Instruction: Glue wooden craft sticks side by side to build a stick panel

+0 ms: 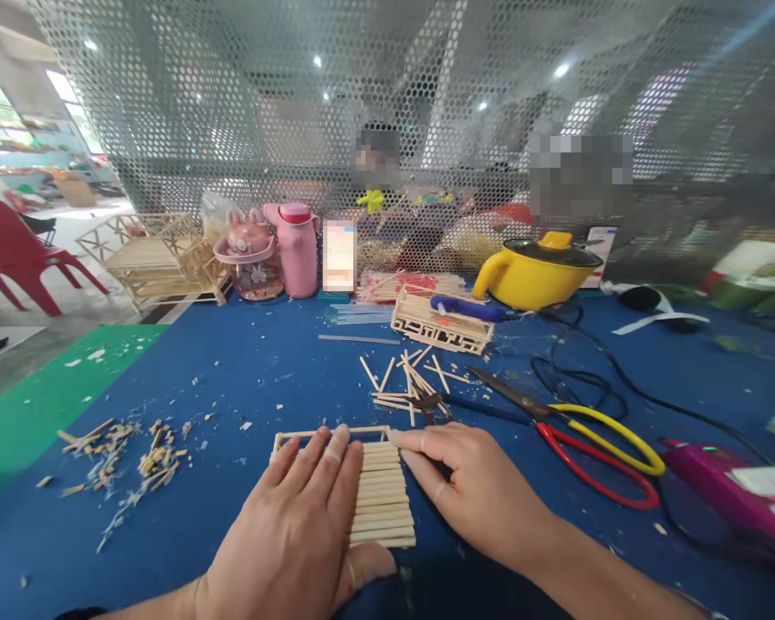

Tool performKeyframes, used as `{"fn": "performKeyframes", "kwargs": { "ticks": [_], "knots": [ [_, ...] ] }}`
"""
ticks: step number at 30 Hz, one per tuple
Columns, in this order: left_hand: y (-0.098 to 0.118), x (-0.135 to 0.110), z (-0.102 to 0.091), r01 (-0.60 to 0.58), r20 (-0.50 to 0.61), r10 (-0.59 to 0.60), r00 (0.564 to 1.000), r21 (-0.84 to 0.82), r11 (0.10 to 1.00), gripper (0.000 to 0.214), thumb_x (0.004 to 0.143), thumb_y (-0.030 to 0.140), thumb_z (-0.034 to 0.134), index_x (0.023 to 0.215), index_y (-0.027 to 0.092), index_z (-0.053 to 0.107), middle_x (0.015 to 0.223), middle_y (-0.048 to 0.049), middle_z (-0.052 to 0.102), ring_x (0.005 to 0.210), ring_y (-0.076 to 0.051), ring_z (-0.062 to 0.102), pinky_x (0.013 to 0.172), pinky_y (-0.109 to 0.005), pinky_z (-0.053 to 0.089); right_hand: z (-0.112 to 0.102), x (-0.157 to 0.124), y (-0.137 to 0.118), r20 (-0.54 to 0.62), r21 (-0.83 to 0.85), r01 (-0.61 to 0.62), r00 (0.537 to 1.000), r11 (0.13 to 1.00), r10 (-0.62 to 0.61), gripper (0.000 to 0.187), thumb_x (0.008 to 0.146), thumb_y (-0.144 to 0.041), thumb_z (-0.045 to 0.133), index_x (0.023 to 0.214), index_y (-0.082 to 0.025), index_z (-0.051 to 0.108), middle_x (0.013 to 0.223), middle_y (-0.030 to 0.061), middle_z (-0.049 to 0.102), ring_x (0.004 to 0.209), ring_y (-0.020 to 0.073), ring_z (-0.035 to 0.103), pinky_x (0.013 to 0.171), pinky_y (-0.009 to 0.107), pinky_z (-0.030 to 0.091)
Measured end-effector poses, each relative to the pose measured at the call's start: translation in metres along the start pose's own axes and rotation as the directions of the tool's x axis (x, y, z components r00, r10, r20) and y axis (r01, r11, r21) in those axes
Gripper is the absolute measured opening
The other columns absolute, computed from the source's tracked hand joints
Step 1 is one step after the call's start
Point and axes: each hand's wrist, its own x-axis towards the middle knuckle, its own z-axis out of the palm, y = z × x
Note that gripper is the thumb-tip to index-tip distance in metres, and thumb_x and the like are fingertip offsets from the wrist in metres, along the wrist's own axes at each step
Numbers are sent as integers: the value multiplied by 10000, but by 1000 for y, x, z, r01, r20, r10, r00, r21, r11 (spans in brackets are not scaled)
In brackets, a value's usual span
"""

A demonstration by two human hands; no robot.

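A panel of thin round wooden sticks [380,498], laid side by side with an open stick frame at its far end, lies on the blue table. My left hand [303,508] rests flat across its left part, fingers stretched out and thumb along the near edge. At the panel's far right corner, my right hand [468,486] pinches the frame between thumb and index finger; its other fingers are curled under and partly hidden. Just beyond are loose wooden sticks [413,379] and dark-jawed cutting pliers [430,401], partly covered by my right hand.
Scissors [542,413] with red and yellow handles lie open at right, near a magenta device [729,491] and black cable. Behind stand a small stick model [443,327] under a blue tool [468,307], a yellow pot [536,274] and pink bottle [298,254]. Stick scraps [155,456] litter the left.
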Motion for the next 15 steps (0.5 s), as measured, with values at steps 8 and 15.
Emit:
{"fn": "performKeyframes", "kwargs": {
  "ticks": [8,15],
  "knots": [
    [4,-4,10,54,50,-54,997,-12,998,736,888,656,321,1256,73,579,1266,-192,587,1121,-368,598,888,-502,523,-2,0,0,29,-38,75,997,996,-74,247,875,-131,523,908,-262,731,865,-13,768,757,137,696,706,260,506],
    [7,-4,7,78,75,-80,994,21,997,742,886,650,338,1265,53,562,1284,-207,570,1144,-375,578,907,-509,506,-5,-4,-4,75,-112,101,993,989,-93,271,906,-149,473,964,-241,721,768,3,749,687,153,663,669,288,480]
  ]
}}
